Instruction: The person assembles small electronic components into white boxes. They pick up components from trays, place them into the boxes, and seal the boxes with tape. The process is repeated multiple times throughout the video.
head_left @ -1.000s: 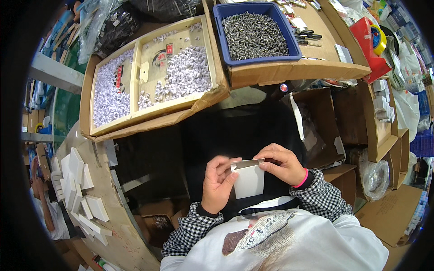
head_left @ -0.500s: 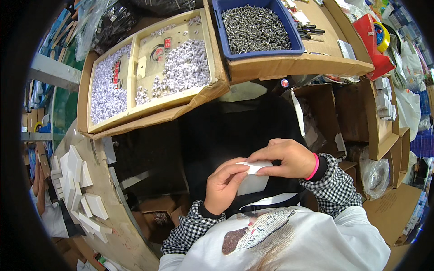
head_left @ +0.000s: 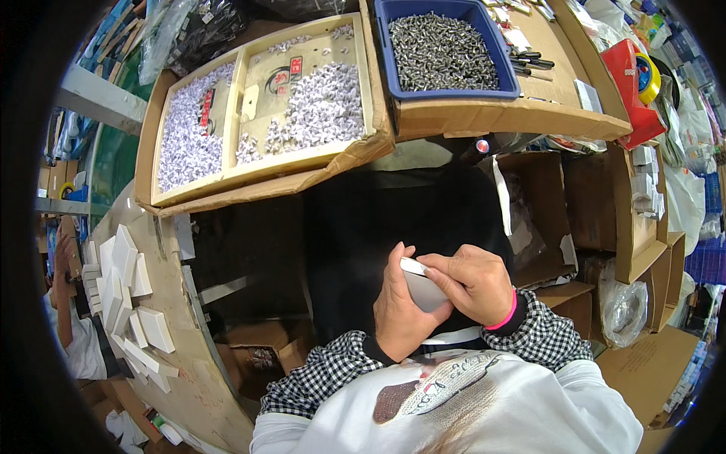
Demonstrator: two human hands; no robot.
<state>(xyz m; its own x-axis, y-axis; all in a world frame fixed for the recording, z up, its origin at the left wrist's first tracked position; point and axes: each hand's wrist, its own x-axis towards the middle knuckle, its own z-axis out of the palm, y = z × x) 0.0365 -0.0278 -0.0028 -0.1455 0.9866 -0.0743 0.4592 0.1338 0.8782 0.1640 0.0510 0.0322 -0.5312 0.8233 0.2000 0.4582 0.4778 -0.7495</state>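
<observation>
Above my lap, I hold a small flat white box (head_left: pixel 426 289) upright between both hands. My left hand (head_left: pixel 401 314) wraps round its left side and lower part, thumb and fingers on opposite faces. The fingers of my right hand (head_left: pixel 478 284), which has a pink band at the wrist, pinch the box's top right edge. Part of the box is hidden behind my fingers.
Several similar white boxes (head_left: pixel 125 284) are piled on the left table. Ahead are a wooden divided tray (head_left: pixel 236 113) of small white clips and a blue bin (head_left: pixel 454 95) of metal pieces. A red tape dispenser (head_left: pixel 626 83) and open cartons (head_left: pixel 590 200) stand at the right.
The box has turned more upright and its top edge looks narrower. My left hand has shifted to cup its side, and my right hand has curled in and moved slightly lower.
</observation>
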